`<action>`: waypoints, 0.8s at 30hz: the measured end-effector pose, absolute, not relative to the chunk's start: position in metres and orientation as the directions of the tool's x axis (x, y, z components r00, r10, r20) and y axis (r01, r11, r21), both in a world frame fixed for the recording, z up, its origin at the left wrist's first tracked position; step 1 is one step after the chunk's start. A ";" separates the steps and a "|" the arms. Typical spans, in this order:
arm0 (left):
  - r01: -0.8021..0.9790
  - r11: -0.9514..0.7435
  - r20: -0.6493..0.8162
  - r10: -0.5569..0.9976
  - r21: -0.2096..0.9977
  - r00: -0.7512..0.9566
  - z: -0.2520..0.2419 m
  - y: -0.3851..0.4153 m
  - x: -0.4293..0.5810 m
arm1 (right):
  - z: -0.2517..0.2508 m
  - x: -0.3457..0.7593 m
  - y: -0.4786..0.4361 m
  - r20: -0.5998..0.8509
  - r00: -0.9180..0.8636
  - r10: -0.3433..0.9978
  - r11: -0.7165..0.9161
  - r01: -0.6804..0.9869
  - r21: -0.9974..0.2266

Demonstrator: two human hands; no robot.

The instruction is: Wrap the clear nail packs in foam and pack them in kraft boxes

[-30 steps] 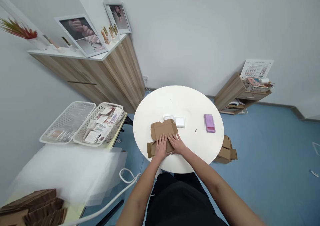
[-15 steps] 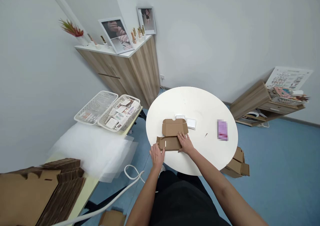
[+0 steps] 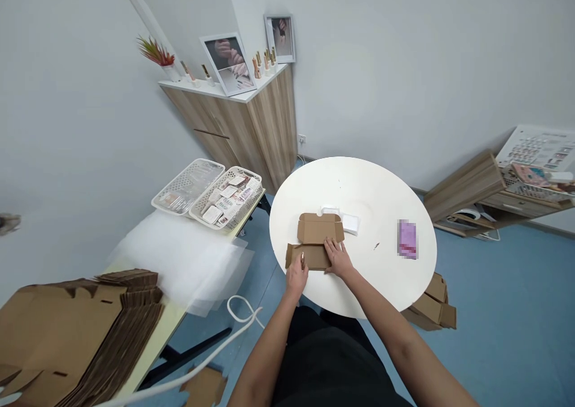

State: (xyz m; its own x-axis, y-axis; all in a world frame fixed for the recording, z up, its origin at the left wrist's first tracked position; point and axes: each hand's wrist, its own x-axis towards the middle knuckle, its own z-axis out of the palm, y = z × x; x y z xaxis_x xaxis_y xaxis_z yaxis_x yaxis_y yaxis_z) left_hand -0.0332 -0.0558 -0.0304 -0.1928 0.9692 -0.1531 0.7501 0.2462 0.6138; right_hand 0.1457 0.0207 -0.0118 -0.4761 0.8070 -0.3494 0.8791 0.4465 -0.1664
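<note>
A brown cardboard box (image 3: pixel 320 229) lies unfolded on the white round table (image 3: pixel 390 197), its lid panel flat on the far side and its shallow base nearest me. At the left part of the base, my left hand (image 3: pixel 296 275) is closed on the cardboard, fingertips over the spot of the narrow slot. My right hand (image 3: pixel 339 259) grips the base's right end, fingers laid over the panel and thumb near the front edge. Just beyond the lid are a small white box (image 3: pixel 350 223) and another white item (image 3: pixel 330 210), partly covered by the cardboard.
A blurred purple packet (image 3: pixel 408 239) lies at the table's right. On the side table at left are two white baskets (image 3: pixel 227 197), translucent sheets (image 3: pixel 179 257) and a stack of flat cardboard (image 3: pixel 67 329). A white cable (image 3: pixel 215 353) loops in front; cardboard boxes (image 3: pixel 433 305) sit on the floor.
My left hand has moved right and inward from the base's left corner onto its slot. My right hand stays on the right end. The view has turned slightly left.
</note>
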 end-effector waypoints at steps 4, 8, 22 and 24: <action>0.735 0.209 -0.042 0.970 0.646 -0.239 -0.031 -0.043 -0.047 | -0.017 0.146 0.021 -0.355 -0.473 0.807 0.441 0.881 -0.171; 0.753 0.222 -0.051 0.968 0.620 -0.244 -0.032 -0.025 -0.057 | -0.019 0.147 0.021 -0.347 -0.475 0.808 0.442 0.880 -0.175; 0.664 0.122 -0.075 0.992 0.737 -0.099 -0.042 -0.034 -0.056 | -0.012 0.145 0.021 -0.363 -0.470 0.805 0.438 0.883 -0.170; 0.712 0.080 -0.019 0.996 0.698 -0.093 -0.036 -0.038 -0.062 | -0.011 0.145 0.021 -0.368 -0.473 0.801 0.441 0.881 -0.172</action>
